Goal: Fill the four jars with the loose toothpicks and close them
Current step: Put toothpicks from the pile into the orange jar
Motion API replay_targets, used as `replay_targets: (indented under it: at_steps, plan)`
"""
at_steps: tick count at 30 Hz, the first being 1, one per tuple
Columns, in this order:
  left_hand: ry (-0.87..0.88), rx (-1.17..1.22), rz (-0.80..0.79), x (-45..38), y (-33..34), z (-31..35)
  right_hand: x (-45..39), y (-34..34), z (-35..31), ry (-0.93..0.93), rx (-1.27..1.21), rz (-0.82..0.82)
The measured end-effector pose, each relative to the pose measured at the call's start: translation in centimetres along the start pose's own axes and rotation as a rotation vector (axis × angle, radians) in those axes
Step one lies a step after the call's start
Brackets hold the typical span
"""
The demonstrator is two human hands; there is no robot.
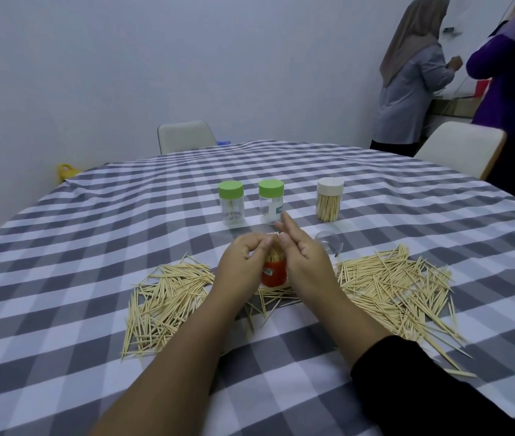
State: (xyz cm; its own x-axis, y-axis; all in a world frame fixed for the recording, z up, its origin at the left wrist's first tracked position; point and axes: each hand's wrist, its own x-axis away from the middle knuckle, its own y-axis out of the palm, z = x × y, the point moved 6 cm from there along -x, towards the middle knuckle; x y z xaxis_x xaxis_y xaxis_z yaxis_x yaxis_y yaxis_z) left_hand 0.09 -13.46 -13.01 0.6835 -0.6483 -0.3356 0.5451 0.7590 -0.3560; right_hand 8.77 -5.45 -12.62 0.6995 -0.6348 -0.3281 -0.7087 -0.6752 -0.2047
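The orange jar (274, 273) is standing upright on the tabletop (92, 215), between two piles of loose toothpicks (401, 287), its mouth open and bristling with a vertical toothpick bundle (274, 253). The left hand (243, 265) is curling around the jar's left side, fingertips pinching the bundle; the right hand (305, 256) is touching the right side, fingers partly extended.

Both forearms reach fwd, converging at centre. Left hand (243, 262) fingers curled inward, tips bunched. Right hand (303, 256) thumb bent, other fingers extended fwd; black sleeve on right arm.
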Motion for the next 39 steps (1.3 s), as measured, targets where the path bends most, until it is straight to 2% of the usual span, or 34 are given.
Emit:
replay_targets:
  at_steps: [4, 8, 11, 14, 16, 19, 23, 25, 28, 32, 36, 39]
  plan:
    - [0.0, -0.126, -0.132, 0.2, 0.3, 0.2, 0.1, 0.5, 0.1, -0.031, 0.077, -0.031]
    - [-0.165, 0.002, -0.215, 0.4, 0.0, -0.7, 0.0, 0.5, -0.5, -0.089, 0.154, -0.035]
    - [-0.175, -0.194, -0.277, 0.6, 0.1, -1.5, 0.1, 1.5, -0.8, -0.176, 0.34, -0.122]
    - [-0.151, -0.276, -0.254, 0.6, 0.1, -1.3, 0.3, 2.2, -0.9, -0.262, 0.499, -0.169]
    - [-0.128, -0.281, -0.208, 0.6, -0.1, -0.9, 0.1, 2.2, -0.8, -0.29, 0.535, -0.145]
    - [-0.138, -0.265, -0.206, 0.8, -0.2, -0.8, -0.5, 1.5, -0.4, -0.233, 0.516, -0.069]
    - [-0.174, -0.201, -0.22, 0.9, -0.2, -0.9, -0.4, 1.7, 0.2, -0.117, 0.404, -0.179]
    - [-0.161, -0.174, -0.221, 0.8, -0.2, -0.8, -0.1, 1.7, -0.1, -0.115, 0.361, -0.19]
    - [-0.112, -0.226, -0.208, 0.8, -0.3, -0.5, 0.0, 2.0, -0.2, -0.162, 0.431, -0.195]
    - [-0.107, -0.253, -0.226, 0.7, -0.2, -0.7, -0.3, 1.5, -0.2, -0.176, 0.416, -0.121]
    - [-0.161, -0.331, -0.261, 0.8, -0.3, -0.6, 0.0, 0.8, -0.7, -0.025, 0.222, -0.188]
    - [-0.194, -0.419, -0.303, 1.0, -0.8, -0.5, 0.0, -0.8, -1.7, 0.055, 0.241, -0.143]
